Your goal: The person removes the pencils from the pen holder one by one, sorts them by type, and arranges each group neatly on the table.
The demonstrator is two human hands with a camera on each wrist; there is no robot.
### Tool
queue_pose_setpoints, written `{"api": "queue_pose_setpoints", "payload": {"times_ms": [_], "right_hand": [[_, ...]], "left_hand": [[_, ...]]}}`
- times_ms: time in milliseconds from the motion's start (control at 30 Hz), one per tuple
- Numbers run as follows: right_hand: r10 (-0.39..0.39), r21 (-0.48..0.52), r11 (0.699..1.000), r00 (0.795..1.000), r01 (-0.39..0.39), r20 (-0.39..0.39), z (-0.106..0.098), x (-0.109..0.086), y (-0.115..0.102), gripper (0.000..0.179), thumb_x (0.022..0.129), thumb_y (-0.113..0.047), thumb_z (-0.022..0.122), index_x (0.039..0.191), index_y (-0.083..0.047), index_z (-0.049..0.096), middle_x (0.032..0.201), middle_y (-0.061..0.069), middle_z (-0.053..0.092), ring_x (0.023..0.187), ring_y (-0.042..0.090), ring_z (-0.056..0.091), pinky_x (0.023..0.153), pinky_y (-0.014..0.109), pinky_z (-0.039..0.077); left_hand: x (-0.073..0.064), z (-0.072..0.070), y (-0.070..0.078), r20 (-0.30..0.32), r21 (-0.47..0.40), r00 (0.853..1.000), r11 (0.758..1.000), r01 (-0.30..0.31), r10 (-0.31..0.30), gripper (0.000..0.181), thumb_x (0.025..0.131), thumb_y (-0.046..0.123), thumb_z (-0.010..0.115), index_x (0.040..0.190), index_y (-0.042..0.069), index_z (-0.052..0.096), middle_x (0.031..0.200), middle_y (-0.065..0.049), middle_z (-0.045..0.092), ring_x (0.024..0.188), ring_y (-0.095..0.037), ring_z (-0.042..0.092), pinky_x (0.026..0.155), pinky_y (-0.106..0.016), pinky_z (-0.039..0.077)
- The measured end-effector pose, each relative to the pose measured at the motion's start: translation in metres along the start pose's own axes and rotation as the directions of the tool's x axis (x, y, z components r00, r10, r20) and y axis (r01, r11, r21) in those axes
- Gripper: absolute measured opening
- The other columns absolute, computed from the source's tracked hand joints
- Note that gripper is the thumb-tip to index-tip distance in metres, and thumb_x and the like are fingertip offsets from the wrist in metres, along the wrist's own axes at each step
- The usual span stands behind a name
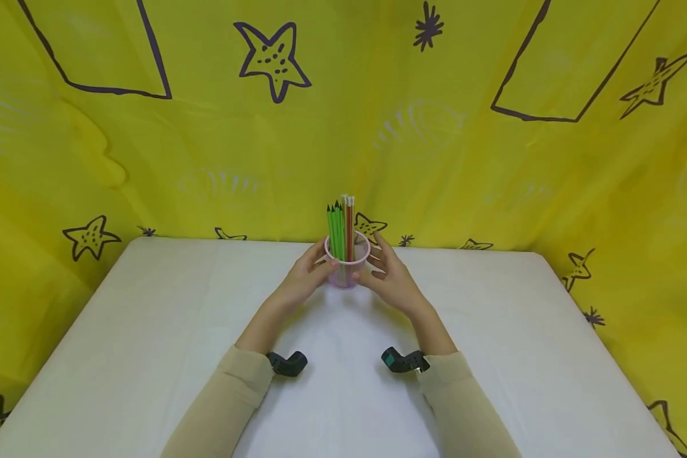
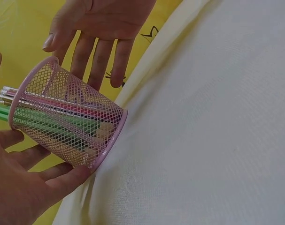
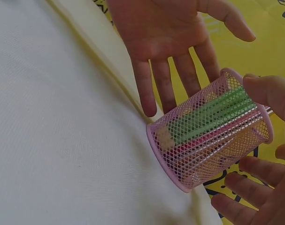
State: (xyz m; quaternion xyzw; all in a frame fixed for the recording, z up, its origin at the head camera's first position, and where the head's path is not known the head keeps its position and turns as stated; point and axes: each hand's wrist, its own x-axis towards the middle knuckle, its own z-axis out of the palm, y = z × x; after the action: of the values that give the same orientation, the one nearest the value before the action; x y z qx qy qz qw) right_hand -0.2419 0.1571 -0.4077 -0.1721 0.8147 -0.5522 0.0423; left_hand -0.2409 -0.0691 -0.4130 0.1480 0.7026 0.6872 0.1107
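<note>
A pink wire-mesh pencil cup [image 2: 69, 110] stands upright near the far edge of the white table. Inside it are several green pencils [image 1: 335, 232] with dark points upward and several reddish and pale pencils [image 1: 350, 219] with whitish ends upward. My left hand [image 1: 305, 277] is at the cup's left side, its extended fingers against or very near the mesh and its thumb near the front rim. On the opposite side, my right hand [image 1: 395, 280] has its fingers spread and fairly straight, with a gap between most of them and the mesh.
White cloth covers the table [image 1: 343, 394]. Behind and around it hangs a yellow curtain [image 1: 343, 127] with dark star drawings. Both wrists wear a dark camera band, the left band [image 1: 289, 364] and the right band [image 1: 402, 360], below beige sleeves.
</note>
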Motion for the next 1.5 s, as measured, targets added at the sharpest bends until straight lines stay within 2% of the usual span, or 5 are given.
{"api": "queue_pose_setpoints", "payload": {"times_ms": [400, 600, 767, 967, 1500], "right_hand": [[0.007, -0.004, 1.0, 1.0, -0.007, 0.011, 0.006, -0.003, -0.003, 0.088, 0.091, -0.026, 0.075, 0.16, -0.015, 0.021, 0.16, 0.015, 0.033, 0.139, 0.037, 0.045, 0.109, 0.05, 0.043], [0.01, -0.001, 1.0, 1.0, -0.01, -0.005, 0.008, -0.003, -0.004, 0.093, 0.091, -0.026, 0.075, 0.161, -0.014, 0.015, 0.158, 0.019, 0.035, 0.138, 0.038, 0.046, 0.109, 0.051, 0.043], [0.019, 0.025, 1.0, 1.0, -0.019, 0.001, 0.008, -0.001, -0.005, 0.084, 0.09, -0.027, 0.076, 0.158, -0.018, 0.027, 0.155, 0.015, 0.041, 0.136, 0.039, 0.048, 0.108, 0.049, 0.045], [0.032, 0.061, 0.998, 0.999, -0.034, 0.029, 0.006, -0.003, -0.006, 0.077, 0.09, -0.025, 0.076, 0.155, -0.018, 0.034, 0.155, 0.011, 0.041, 0.136, 0.037, 0.048, 0.105, 0.048, 0.047], [0.04, 0.138, 0.989, 0.994, -0.054, 0.105, 0.001, -0.006, -0.019, 0.073, 0.09, -0.009, 0.074, 0.152, -0.005, 0.034, 0.152, 0.02, 0.042, 0.135, 0.042, 0.048, 0.108, 0.048, 0.045]], "left_hand": [[-0.006, -0.002, 0.001, -0.007, 0.019, 1.0, 1.0, 0.013, -0.013, 0.068, 0.101, 0.031, 0.058, 0.159, 0.022, 0.024, 0.163, -0.008, 0.028, 0.145, -0.036, 0.035, 0.112, -0.05, 0.039], [-0.007, -0.002, 0.002, -0.005, 0.031, 1.0, 0.999, 0.03, -0.03, 0.066, 0.1, 0.034, 0.059, 0.157, 0.025, 0.028, 0.161, -0.008, 0.031, 0.143, -0.035, 0.039, 0.111, -0.05, 0.041], [-0.007, -0.011, 0.008, 0.028, 0.13, 0.997, 0.99, 0.062, -0.066, 0.077, 0.097, 0.035, 0.065, 0.159, 0.027, 0.02, 0.16, -0.012, 0.031, 0.142, -0.037, 0.04, 0.11, -0.051, 0.042], [-0.011, -0.021, 0.012, 0.089, 0.244, 0.995, 0.97, 0.017, -0.039, 0.083, 0.092, 0.029, 0.073, 0.158, 0.026, 0.023, 0.156, -0.013, 0.036, 0.138, -0.037, 0.044, 0.11, -0.052, 0.042], [-0.013, -0.028, 0.011, 0.077, 0.249, 0.996, 0.968, 0.031, -0.052, 0.078, 0.087, 0.026, 0.078, 0.152, 0.023, 0.035, 0.155, -0.006, 0.039, 0.138, -0.034, 0.044, 0.111, -0.052, 0.041]]}}
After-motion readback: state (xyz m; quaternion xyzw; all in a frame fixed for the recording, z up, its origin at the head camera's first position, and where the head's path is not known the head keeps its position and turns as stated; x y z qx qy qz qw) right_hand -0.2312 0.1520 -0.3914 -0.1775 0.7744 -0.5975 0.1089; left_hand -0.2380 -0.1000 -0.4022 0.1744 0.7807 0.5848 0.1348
